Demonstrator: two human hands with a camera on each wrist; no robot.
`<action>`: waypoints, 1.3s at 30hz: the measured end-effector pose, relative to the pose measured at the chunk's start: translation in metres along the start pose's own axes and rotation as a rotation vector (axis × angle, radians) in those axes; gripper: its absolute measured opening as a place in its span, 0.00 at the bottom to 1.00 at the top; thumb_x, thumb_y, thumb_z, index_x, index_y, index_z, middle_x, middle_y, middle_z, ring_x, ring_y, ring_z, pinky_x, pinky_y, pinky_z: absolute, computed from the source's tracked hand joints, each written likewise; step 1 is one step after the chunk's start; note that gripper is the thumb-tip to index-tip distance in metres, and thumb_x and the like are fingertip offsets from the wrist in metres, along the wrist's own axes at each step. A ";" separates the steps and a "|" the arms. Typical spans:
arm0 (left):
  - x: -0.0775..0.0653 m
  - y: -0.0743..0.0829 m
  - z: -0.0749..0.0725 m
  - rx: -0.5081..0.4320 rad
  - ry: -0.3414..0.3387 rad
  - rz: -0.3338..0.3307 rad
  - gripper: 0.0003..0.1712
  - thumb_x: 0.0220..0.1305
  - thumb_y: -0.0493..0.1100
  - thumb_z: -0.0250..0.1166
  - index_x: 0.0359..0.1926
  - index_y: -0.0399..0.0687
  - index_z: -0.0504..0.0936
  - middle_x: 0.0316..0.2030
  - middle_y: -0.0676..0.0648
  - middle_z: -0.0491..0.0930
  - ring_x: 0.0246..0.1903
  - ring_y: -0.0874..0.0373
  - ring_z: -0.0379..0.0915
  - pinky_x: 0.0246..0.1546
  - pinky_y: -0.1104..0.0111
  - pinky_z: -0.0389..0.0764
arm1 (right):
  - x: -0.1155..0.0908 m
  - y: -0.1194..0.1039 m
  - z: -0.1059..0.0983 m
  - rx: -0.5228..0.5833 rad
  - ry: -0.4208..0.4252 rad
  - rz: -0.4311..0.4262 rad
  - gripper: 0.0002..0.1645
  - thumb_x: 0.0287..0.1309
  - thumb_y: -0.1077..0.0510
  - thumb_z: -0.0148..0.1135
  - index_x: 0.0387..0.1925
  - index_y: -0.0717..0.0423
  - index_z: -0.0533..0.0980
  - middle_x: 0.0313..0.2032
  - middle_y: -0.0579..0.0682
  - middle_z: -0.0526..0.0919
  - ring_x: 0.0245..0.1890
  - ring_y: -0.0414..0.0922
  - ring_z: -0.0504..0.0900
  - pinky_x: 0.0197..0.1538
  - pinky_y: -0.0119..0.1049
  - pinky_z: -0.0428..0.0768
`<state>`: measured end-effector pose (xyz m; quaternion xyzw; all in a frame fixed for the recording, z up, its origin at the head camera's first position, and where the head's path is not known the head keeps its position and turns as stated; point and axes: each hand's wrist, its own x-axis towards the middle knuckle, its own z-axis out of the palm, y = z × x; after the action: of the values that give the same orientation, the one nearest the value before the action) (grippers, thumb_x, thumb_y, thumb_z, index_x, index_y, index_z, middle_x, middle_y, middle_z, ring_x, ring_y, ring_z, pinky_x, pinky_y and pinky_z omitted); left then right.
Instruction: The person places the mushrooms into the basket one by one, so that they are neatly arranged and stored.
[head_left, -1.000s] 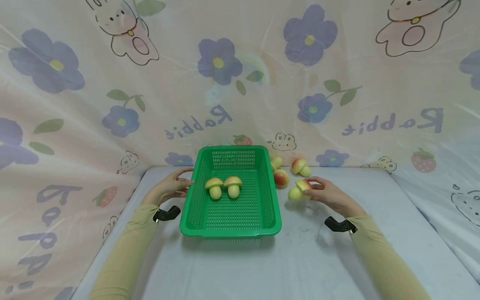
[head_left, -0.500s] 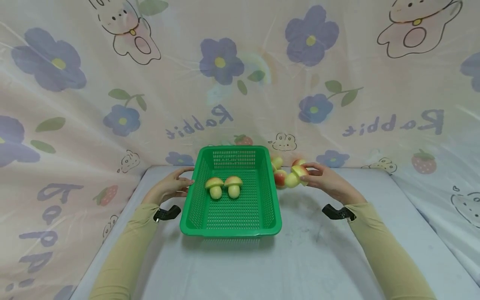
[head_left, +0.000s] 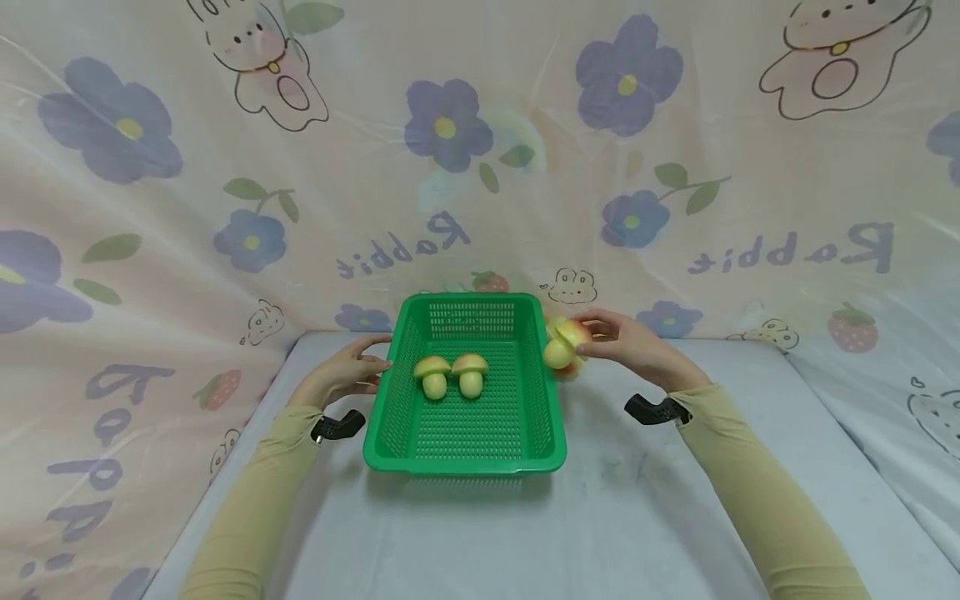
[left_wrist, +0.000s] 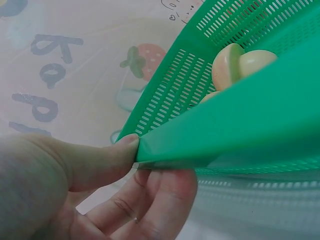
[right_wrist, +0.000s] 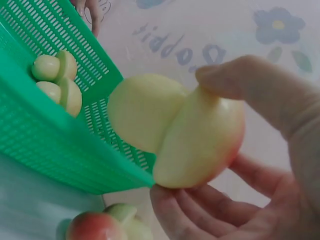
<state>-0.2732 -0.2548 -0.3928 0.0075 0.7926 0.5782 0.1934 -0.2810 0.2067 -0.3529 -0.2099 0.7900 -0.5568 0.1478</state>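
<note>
A green plastic basket (head_left: 465, 465) stands on the table, with two toy mushrooms lying side by side in it, a left one (head_left: 432, 377) and a right one (head_left: 470, 375). My left hand (head_left: 341, 371) pinches the basket's left rim, thumb on top and fingers beneath, as the left wrist view shows. Just outside the right rim, my right hand (head_left: 637, 346) grips another toy mushroom (right_wrist: 170, 125), yellow with a reddish cap, between thumb and fingers. It is raised off the table, its rounded stem toward the basket.
Below the held mushroom, in the right wrist view, more mushrooms lie beside the basket, one with a red cap (right_wrist: 92, 227); the head view mostly hides them. A printed curtain (head_left: 525, 208) hangs behind the white table (head_left: 600, 517).
My right hand has carried its mushroom leftward and away from me, over the loose mushrooms to the basket's right rim. The left hand stays on the basket, which has not visibly moved.
</note>
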 end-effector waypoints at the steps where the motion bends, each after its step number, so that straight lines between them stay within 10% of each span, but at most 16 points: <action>1: 0.000 0.000 0.000 -0.001 0.001 -0.002 0.38 0.69 0.39 0.59 0.74 0.57 0.52 0.47 0.38 0.75 0.29 0.55 0.77 0.37 0.62 0.82 | 0.002 -0.002 0.001 -0.011 -0.013 -0.006 0.34 0.57 0.55 0.68 0.63 0.56 0.67 0.57 0.58 0.72 0.56 0.52 0.71 0.57 0.45 0.71; 39: 0.000 0.001 0.000 0.011 0.005 -0.005 0.37 0.69 0.40 0.59 0.74 0.57 0.53 0.45 0.39 0.76 0.26 0.57 0.74 0.39 0.58 0.82 | 0.062 -0.021 0.044 -0.187 -0.198 -0.030 0.31 0.53 0.50 0.71 0.59 0.49 0.73 0.54 0.48 0.77 0.54 0.48 0.73 0.57 0.45 0.72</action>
<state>-0.2738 -0.2546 -0.3921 0.0049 0.7963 0.5734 0.1927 -0.3104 0.1337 -0.3476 -0.2885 0.8168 -0.4595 0.1962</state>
